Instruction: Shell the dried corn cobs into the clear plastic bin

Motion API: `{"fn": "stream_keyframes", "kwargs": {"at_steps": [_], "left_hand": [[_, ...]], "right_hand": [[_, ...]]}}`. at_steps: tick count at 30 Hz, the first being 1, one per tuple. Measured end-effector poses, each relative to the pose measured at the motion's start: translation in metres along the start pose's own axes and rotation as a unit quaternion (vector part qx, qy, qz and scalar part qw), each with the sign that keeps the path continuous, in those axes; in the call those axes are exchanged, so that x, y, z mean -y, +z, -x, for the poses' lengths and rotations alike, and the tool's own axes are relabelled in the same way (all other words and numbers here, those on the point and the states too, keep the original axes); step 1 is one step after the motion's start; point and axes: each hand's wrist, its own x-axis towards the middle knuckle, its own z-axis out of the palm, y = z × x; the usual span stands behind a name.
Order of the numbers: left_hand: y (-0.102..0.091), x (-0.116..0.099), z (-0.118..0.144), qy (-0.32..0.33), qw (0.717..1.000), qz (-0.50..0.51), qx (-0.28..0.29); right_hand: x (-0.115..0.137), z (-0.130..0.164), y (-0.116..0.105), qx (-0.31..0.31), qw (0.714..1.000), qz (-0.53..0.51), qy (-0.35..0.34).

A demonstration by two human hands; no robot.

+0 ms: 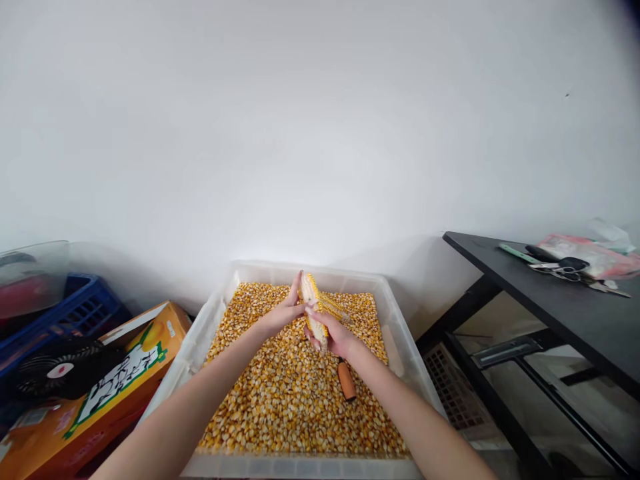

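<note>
head view: both hands over tub [400, 320]; cob [313, 303] held upright between them, above kernels [295, 393]
left hand [283, 313]: fingers wrapped on cob's upper part, grasping
right hand [335, 333]: fingers clenched round cob's lower end
progress: lower cob looks stripped, pale; top rows yet on; tub already deep in loose kernels
tool [346, 380]: orange handle lying on kernels, just beside right wrist, untouched
sides: box [125, 373] left; table [550, 293] right
</note>
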Motion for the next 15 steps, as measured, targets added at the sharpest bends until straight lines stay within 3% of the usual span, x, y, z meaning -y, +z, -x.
{"fn": "stream_keyframes", "kwargs": {"at_steps": [3,6,10,15], "left_hand": [[0.004,0.003,-0.003,-0.01,0.994,0.054,-0.094],[0.007,0.005,-0.007,-0.028,0.981,0.088,-0.169],[0.007,0.004,-0.01,-0.041,0.98,0.11,-0.16],[0.006,0.002,-0.01,-0.01,0.981,0.111,-0.158]], "right_hand": [[0.003,0.0,-0.002,0.038,0.997,-0.073,0.004],[0.0,0.0,-0.001,0.053,0.995,-0.079,0.035],[-0.005,0.0,0.002,0.017,0.996,-0.053,0.068],[-0.002,0.002,0.009,-0.027,1.0,0.007,0.011]]}}
